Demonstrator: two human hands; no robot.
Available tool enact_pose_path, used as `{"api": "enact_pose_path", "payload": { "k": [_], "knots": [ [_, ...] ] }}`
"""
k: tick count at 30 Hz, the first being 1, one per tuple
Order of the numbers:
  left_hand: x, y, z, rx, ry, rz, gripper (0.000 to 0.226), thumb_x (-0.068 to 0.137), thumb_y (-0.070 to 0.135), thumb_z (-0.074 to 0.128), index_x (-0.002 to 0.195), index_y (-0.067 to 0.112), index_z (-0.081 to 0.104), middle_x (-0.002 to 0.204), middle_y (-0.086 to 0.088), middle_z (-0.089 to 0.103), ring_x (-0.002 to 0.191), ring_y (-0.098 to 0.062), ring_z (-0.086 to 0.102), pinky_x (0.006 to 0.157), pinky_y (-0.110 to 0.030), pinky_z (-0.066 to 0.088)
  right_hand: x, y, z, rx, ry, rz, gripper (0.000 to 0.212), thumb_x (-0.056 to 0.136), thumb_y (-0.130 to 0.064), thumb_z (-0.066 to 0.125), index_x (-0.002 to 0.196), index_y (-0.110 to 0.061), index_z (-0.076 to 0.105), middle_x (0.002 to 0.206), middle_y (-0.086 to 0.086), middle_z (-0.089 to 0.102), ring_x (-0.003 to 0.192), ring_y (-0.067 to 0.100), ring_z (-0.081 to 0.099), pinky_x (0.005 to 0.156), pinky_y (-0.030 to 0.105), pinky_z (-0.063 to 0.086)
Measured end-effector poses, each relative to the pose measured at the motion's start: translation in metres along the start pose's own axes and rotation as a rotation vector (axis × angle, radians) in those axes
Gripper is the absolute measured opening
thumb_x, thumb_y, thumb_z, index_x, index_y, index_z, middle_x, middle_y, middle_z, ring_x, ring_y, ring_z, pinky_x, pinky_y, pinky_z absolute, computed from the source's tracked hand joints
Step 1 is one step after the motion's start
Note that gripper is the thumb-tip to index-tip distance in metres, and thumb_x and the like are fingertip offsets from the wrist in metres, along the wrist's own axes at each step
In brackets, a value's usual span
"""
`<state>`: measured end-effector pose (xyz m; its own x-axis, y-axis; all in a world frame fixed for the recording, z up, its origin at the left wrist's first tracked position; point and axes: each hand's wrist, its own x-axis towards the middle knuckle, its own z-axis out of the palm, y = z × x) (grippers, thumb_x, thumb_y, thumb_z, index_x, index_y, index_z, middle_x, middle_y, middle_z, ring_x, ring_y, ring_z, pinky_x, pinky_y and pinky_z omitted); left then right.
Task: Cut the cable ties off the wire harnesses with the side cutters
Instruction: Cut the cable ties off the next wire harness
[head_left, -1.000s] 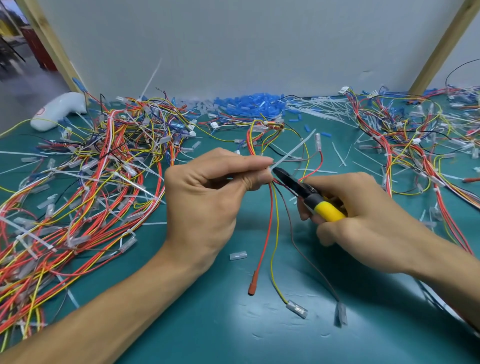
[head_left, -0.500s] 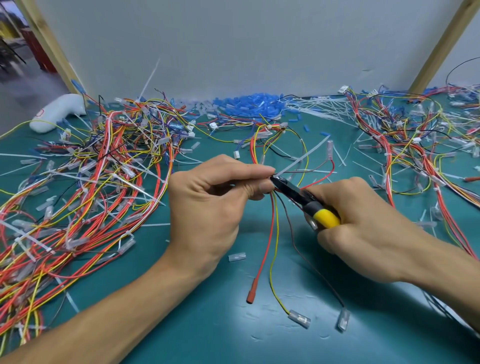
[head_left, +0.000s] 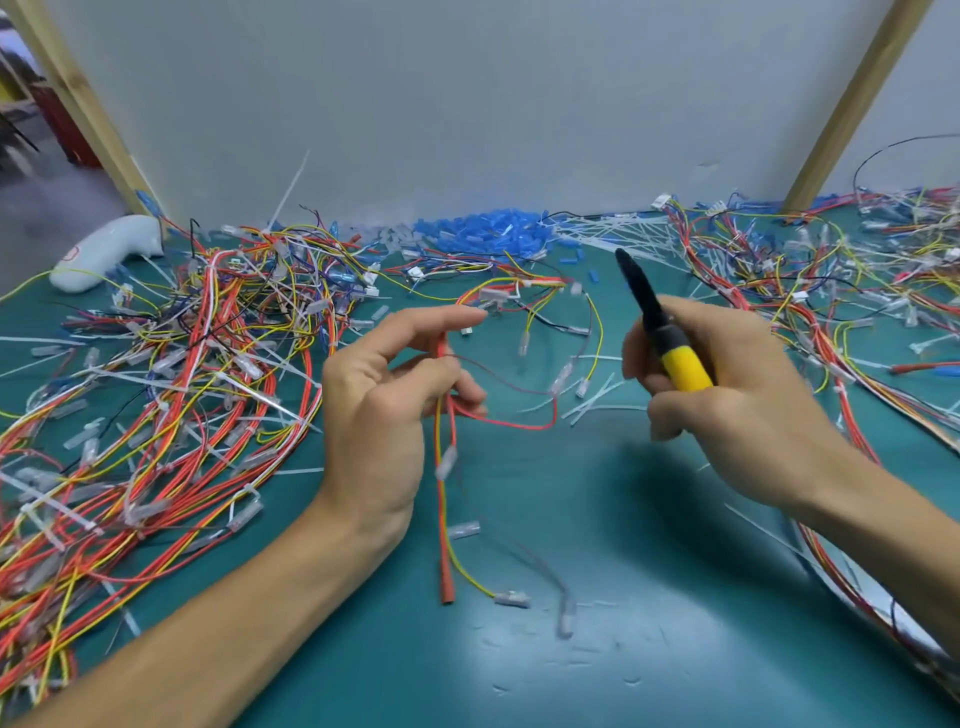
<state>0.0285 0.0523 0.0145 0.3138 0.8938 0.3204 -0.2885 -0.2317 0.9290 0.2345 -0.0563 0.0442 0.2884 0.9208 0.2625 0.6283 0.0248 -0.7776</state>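
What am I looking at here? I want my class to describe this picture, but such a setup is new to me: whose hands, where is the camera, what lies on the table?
There is no machine: a person works with bare hands, and the picture comes from a camera worn on the head, looking forward and down. The left hand holds a small wire harness, its red and yellow wires hanging down to the green table. The right hand grips the side cutters by the yellow handle, black nose pointing up, clear of the wires. A left pile and a right pile of tangled harnesses lie there. At the back lie blue plastic pieces and loose white cable ties.
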Motion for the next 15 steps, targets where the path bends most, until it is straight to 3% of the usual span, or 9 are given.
{"api": "enact_pose_path", "payload": {
  "k": [3, 6, 8, 10, 15],
  "knots": [
    [0.002, 0.000, 0.000, -0.100, 0.022, -0.063, 0.050, 0.072, -0.001, 0.051, 0.119, 0.007, 0.069, 0.079, -0.005, 0.047, 0.049, -0.022, 0.045, 0.045, -0.029, 0.042, 0.006, 0.015, -0.001, -0.274, 0.092, 0.071, 0.030, 0.069, -0.020, 0.067, 0.098, -0.025, 0.056, 0.071, 0.001, 0.059, 0.065, 0.025, 0.053, 0.056, 0.041, 0.041],
    [0.004, 0.002, -0.001, -0.227, 0.067, -0.146, 0.060, 0.068, 0.001, 0.043, 0.126, -0.003, 0.059, 0.073, -0.004, 0.037, 0.047, -0.017, 0.029, 0.041, -0.023, 0.029, 0.007, 0.027, -0.002, -0.489, -0.001, 0.128, 0.042, 0.085, -0.020, 0.070, 0.113, -0.029, 0.040, 0.092, 0.001, 0.058, 0.080, 0.019, 0.054, 0.063, 0.038, 0.040],
    [0.005, 0.002, -0.002, -0.282, 0.050, -0.184, 0.060, 0.065, 0.002, 0.041, 0.121, -0.005, 0.061, 0.067, -0.002, 0.030, 0.048, -0.015, 0.021, 0.042, -0.021, 0.024, 0.004, 0.031, 0.001, -0.620, -0.040, 0.123, 0.042, 0.090, -0.035, 0.069, 0.115, -0.030, 0.036, 0.105, 0.001, 0.051, 0.093, 0.028, 0.053, 0.073, 0.042, 0.045],
    [0.004, 0.003, -0.002, -0.276, 0.016, -0.193, 0.057, 0.065, 0.002, 0.041, 0.116, -0.004, 0.065, 0.063, 0.002, 0.029, 0.048, -0.013, 0.018, 0.043, -0.018, 0.022, 0.003, 0.031, 0.002, -0.721, -0.052, 0.135, 0.041, 0.093, -0.051, 0.066, 0.113, -0.029, 0.037, 0.109, 0.000, 0.048, 0.101, 0.029, 0.051, 0.074, 0.040, 0.042],
    [-0.002, 0.001, 0.001, -0.184, -0.066, -0.196, 0.053, 0.068, 0.005, 0.043, 0.116, -0.005, 0.063, 0.063, 0.001, 0.028, 0.049, -0.013, 0.016, 0.045, -0.015, 0.020, 0.004, 0.024, 0.002, -0.778, -0.091, 0.153, 0.046, 0.090, -0.068, 0.060, 0.106, -0.028, 0.042, 0.106, -0.003, 0.049, 0.106, 0.027, 0.049, 0.088, 0.045, 0.046]
  ]
}}
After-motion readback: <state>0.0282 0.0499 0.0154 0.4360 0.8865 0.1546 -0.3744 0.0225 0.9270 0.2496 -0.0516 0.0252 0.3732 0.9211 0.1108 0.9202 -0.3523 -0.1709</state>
